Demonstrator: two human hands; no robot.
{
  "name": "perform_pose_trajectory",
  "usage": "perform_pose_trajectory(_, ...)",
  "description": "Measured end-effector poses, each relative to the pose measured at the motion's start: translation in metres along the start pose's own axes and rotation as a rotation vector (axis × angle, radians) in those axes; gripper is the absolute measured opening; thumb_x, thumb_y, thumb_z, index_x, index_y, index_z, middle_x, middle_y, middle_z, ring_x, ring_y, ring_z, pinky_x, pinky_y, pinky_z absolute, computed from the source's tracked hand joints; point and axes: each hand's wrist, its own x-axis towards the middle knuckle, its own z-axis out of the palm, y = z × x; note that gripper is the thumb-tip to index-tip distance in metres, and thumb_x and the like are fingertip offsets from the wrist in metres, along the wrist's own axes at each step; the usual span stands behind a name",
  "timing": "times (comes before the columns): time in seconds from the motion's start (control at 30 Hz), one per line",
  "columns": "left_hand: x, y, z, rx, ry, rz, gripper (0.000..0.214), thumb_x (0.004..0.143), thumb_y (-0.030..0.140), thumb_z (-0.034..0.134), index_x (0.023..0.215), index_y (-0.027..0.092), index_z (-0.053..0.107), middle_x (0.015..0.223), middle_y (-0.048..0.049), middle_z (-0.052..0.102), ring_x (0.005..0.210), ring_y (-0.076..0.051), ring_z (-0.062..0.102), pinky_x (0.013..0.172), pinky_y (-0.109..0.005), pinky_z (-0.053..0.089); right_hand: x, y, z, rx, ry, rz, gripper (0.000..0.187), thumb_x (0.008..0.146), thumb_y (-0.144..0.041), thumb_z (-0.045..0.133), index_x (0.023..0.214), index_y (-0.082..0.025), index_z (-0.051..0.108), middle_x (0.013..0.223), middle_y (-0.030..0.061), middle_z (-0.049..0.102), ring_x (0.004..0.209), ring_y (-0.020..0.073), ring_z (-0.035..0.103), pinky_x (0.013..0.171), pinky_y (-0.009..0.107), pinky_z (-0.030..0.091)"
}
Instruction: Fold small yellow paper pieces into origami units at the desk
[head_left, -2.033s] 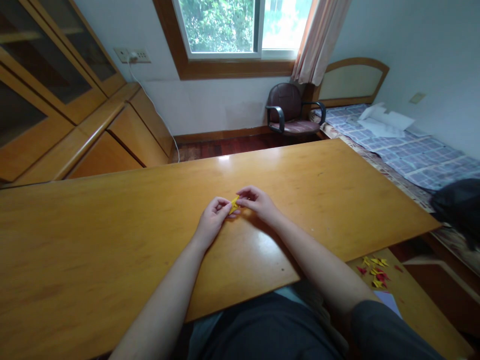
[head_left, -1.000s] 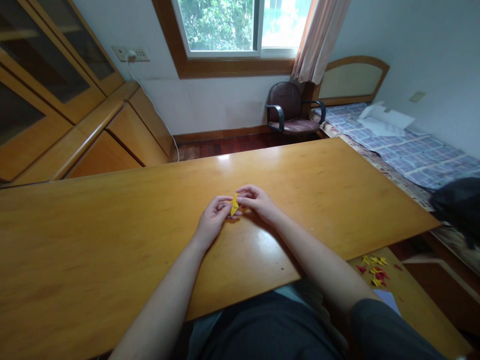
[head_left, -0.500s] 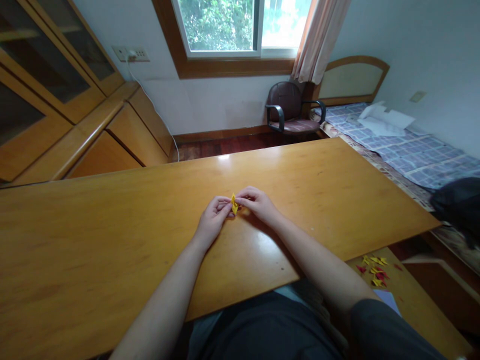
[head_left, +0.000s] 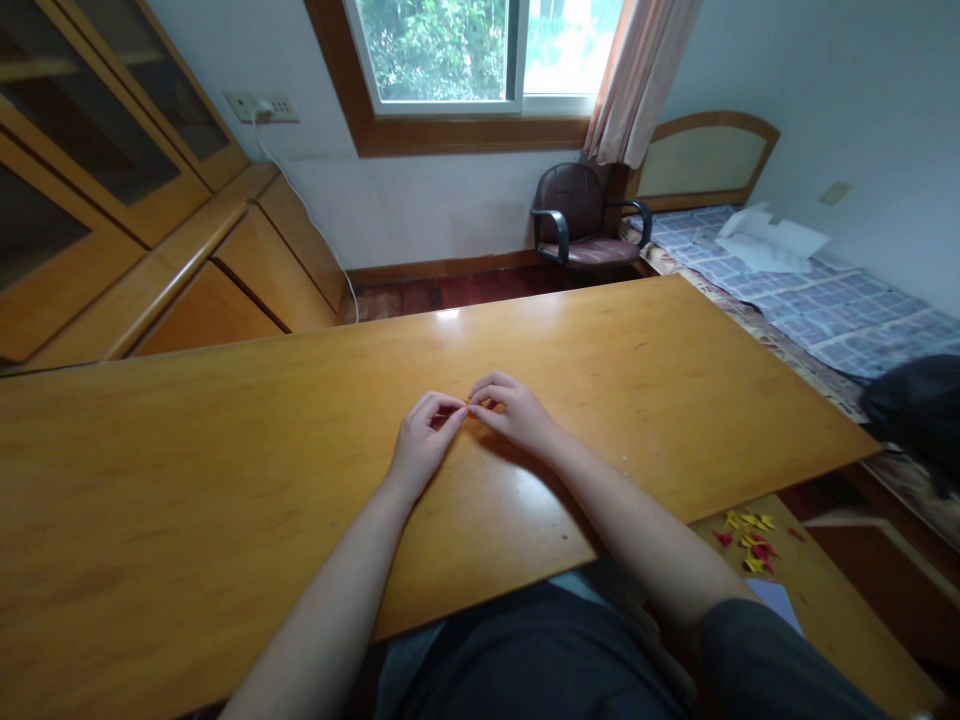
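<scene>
Over the middle of the wooden table (head_left: pixel 225 500), my two hands meet at the fingertips. Between them is a small yellow folded-paper piece (head_left: pixel 466 400), most of it hidden by the fingers. My left hand (head_left: pixel 426 435) pinches it from the left with thumb and forefinger. From the right, the thumb and fingers of my right hand (head_left: pixel 517 412) close on the same piece. Its exact shape cannot be made out now.
On a lower wooden surface at the right lie several yellow folded-paper pieces (head_left: pixel 756 566), red ones (head_left: pixel 765 550) and a pale purple sheet (head_left: pixel 777 606). Beyond the table stand a chair (head_left: pixel 574 215), a bed (head_left: pixel 825 300) and a cabinet (head_left: pixel 247 260).
The yellow paper showed upright between my hands; now the fingertips have come together and cover most of it. My arms have hardly moved.
</scene>
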Motion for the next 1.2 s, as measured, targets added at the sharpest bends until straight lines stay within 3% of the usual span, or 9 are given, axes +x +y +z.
perform_pose_trajectory(0.5,0.0007,-0.0007,0.0,-0.131,-0.021,-0.135,0.023,0.087,0.041,0.065,0.088,0.018,0.07,0.082,-0.0026,0.07,0.075,-0.017,0.065,0.075,-0.027,0.051,-0.0003,-0.0036,-0.0012,0.025,0.001,0.023,0.011,0.086,-0.025,0.064,0.079,-0.019,0.069,0.092,0.0059,0.066,0.086,0.0163,0.064,0.075,0.029,0.053)
perform_pose_trajectory(0.73,-0.0001,-0.0015,0.0009,-0.144,-0.024,-0.13,0.019,0.083,0.037,0.069,0.089,0.019,0.07,0.088,-0.0033,0.071,0.081,-0.018,0.066,0.078,-0.028,0.053,0.0005,-0.0054,-0.0018,0.054,-0.01,0.077,0.013,0.087,-0.027,0.066,0.079,-0.019,0.07,0.094,0.0059,0.066,0.087,0.0163,0.064,0.077,0.03,0.052)
perform_pose_trajectory(1.2,0.0006,0.0,0.0004,-0.161,0.007,-0.175,0.017,0.08,0.036,0.071,0.083,0.019,0.069,0.08,-0.0015,0.069,0.074,-0.017,0.064,0.075,-0.029,0.053,-0.0004,-0.0036,0.001,0.065,-0.022,0.07,0.014,0.087,-0.031,0.067,0.08,-0.019,0.069,0.094,0.0054,0.065,0.088,0.016,0.063,0.075,0.028,0.052)
